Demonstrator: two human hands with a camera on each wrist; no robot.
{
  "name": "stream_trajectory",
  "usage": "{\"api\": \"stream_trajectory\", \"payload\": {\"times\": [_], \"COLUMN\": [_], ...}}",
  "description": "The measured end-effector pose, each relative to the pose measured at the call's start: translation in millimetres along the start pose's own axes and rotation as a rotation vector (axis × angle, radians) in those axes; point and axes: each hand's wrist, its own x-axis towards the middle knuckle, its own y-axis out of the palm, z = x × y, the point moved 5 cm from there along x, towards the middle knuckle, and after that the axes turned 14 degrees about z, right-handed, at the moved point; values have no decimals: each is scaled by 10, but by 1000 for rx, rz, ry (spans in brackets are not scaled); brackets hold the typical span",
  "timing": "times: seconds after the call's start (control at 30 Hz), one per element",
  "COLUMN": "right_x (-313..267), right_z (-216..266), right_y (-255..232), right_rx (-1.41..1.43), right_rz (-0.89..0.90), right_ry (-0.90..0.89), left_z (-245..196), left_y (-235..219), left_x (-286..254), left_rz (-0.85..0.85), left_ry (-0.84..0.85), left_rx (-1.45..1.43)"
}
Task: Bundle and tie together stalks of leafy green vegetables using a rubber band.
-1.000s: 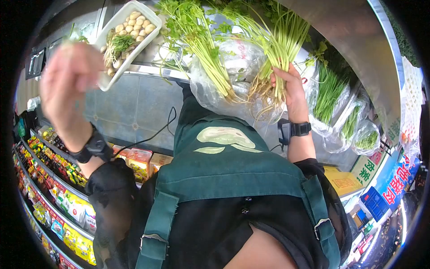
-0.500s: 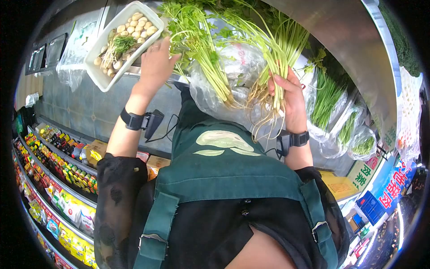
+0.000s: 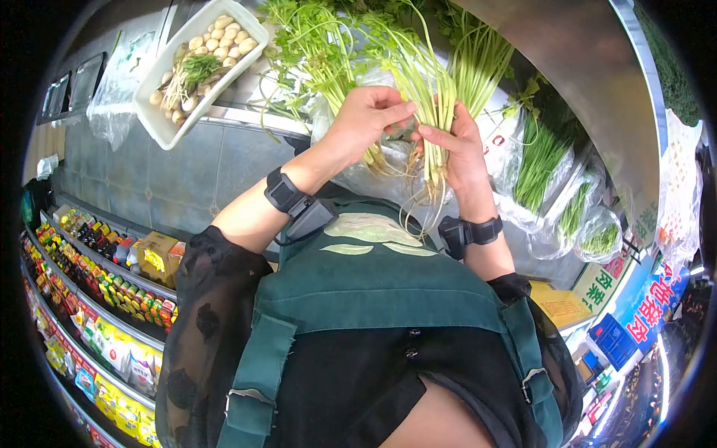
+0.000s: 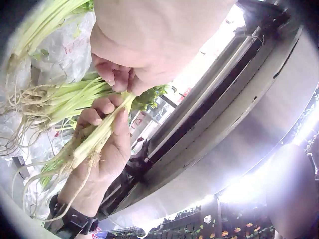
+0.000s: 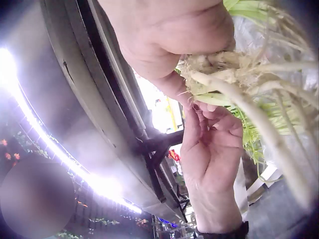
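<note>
The right hand (image 3: 464, 149) holds a small bunch of green stalks (image 3: 437, 112) near the roots, thumb across the stems; the pale roots hang below. From the other side the left hand (image 3: 366, 123) pinches at a stalk of the bunch with thumb and fingers. In the left wrist view the left hand (image 4: 144, 45) pinches a stem just above the right hand (image 4: 107, 149). Roots (image 5: 219, 69) stick out from the right hand (image 5: 174, 35) in the right wrist view, with the left hand's fingertips (image 5: 204, 112) touching a stem.
More leafy stalks (image 3: 328, 67) lie on plastic bags at the counter's back. A white tub (image 3: 168, 138) holds round pale vegetables and a small green bunch. Bagged greens (image 3: 541, 172) stand right, shelves of packets (image 3: 112, 328) lower left. A metal edge (image 3: 597, 75) curves at upper right.
The left hand has come from the upper left, past the tub, to the bunch and pinches a stem. The right hand with its bunch has shifted slightly left, apart from the stalks behind.
</note>
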Motion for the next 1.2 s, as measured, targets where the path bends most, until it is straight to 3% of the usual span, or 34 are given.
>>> {"api": "stream_trajectory", "payload": {"times": [0.13, 0.37, 0.53, 0.87, 1.03, 1.2], "right_x": [2, 36, 44, 34, 42, 31], "right_z": [-19, -38, -26, -72, -48, -77], "right_y": [-7, 27, 23, 17, -5, -28], "right_rx": [24, -13, -42, -55, -18, 63], "right_rz": [-59, -12, -31, -18, -69, -16], "right_ry": [-13, 12, -9, 24, -23, 9], "left_z": [21, 84, 86, 119, -74, 16], "left_y": [-43, -84, -85, -146, -87, -164], "left_x": [-73, -143, -169, -66, -70, -69], "left_rz": [-21, -43, -80, -131, -128, -111], "left_ry": [-46, -17, -96, -78, 152, 41], "left_rx": [-75, -147, -375, -266, -215, -305]}}
